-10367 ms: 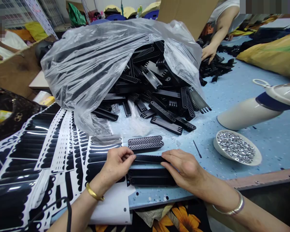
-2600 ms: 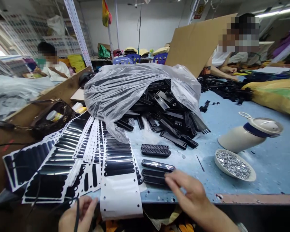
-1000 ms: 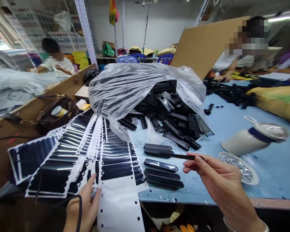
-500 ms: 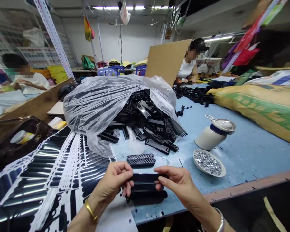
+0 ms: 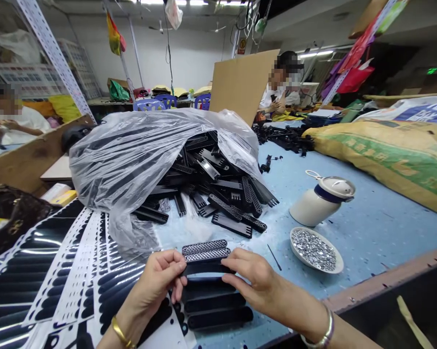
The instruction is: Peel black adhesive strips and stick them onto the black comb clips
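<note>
My left hand (image 5: 163, 274) pinches the left end of a long black strip (image 5: 207, 268), and my right hand (image 5: 252, 274) has its thumb and fingertips at the right end. The strip is held level above the table, just in front of two black pieces with a white lattice pattern (image 5: 206, 249). Below it, closer to me, several smooth black rounded bars (image 5: 220, 304) lie side by side. Under my left forearm spread white sheets bearing rows of black rounded strips (image 5: 120, 286).
A clear plastic bag (image 5: 131, 145) spills black toothed pieces (image 5: 233, 225) onto the blue table (image 5: 276, 291). To the right are a dish of small shiny bits (image 5: 316, 249), a white lidded jar (image 5: 315, 208), a thin dark stick (image 5: 274, 257) and a yellow sack (image 5: 378, 150). Two people sit farther back.
The black strip has moved away from me and down toward the lattice-patterned pieces, still between both hands. The smooth bars below are more exposed. My view has shifted slightly right.
</note>
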`<state>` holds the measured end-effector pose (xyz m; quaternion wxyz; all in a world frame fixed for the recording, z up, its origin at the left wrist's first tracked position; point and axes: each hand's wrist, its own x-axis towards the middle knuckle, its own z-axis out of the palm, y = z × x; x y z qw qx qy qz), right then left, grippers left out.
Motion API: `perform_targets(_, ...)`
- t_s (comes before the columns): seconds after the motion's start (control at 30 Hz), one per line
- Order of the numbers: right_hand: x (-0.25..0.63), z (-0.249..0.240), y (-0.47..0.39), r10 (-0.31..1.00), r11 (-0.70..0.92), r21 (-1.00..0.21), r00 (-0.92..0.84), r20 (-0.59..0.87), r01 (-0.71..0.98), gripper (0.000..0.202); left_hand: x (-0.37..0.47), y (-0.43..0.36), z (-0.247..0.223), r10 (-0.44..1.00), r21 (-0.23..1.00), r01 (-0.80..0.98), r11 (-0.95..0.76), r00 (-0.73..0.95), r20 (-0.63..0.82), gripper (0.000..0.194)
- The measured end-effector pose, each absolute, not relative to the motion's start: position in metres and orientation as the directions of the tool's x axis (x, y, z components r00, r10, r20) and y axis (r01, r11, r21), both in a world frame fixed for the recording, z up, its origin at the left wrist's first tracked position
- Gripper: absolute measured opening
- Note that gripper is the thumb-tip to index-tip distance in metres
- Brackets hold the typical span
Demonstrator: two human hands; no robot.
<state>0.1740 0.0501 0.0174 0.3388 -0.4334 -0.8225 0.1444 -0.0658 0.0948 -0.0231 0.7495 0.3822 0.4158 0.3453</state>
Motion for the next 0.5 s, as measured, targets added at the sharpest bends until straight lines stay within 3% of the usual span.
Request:
perform_targets(0.23,0.18,0.005,0.057,0.897,0.441,-0.622,-0.34,0.282,0.647,0.021,-0.067,0.094,-0.021,0.83,0.878,-0.135,0.46,0.416,-0.371,0.041)
perform_targets(0.37,0.18,0.007,0.061,0.923,0.374,-0.671,-0.326,0.204,0.64,0.011,-0.062,0.092,-0.019,0.864,0.911,-0.093,0.403,0.368,-0.345,0.039)
perform_targets(0.5,0.19,0.016,0.065,0.92,0.383,-0.691,-0.323,0.224,0.613,0.007,-0.068,0.096,-0.023,0.928,0.957,-0.039,0.287,0.258,-0.268,0.035)
